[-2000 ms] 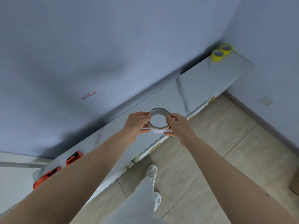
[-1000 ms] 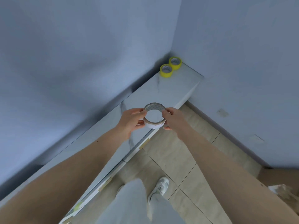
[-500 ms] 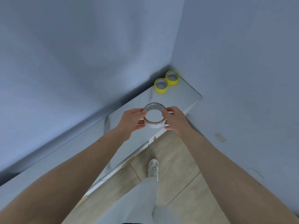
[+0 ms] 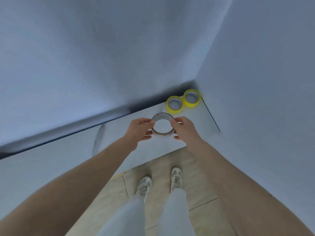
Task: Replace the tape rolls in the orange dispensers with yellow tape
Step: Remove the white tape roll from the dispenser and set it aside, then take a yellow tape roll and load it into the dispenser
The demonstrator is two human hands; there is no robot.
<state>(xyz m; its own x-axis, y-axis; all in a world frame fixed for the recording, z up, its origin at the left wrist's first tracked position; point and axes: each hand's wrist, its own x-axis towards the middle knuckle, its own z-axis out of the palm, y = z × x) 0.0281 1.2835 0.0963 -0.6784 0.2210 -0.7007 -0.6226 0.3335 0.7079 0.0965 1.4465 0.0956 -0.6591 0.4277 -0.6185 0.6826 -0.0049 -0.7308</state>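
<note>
White, nearly spent tape roll with a patterned cardboard core (image 4: 162,127) hangs pinched between the left hand (image 4: 140,132) and right hand (image 4: 185,129) above the pale marble-look table (image 4: 68,160), probably to be set aside near the two yellow tape rolls (image 4: 174,104) in the corner. Since earlier, the person has stepped closer to those rolls; the orange dispensers are now out of view

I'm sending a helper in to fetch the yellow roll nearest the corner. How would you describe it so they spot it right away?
Follow the white counter to its far right end, where the two walls meet. Two yellow tape rolls lie flat there, touching; take the corner yellow roll, tight against the corner. Its twin, the other yellow roll, lies nearer the whitish roll held above the counter.
</note>
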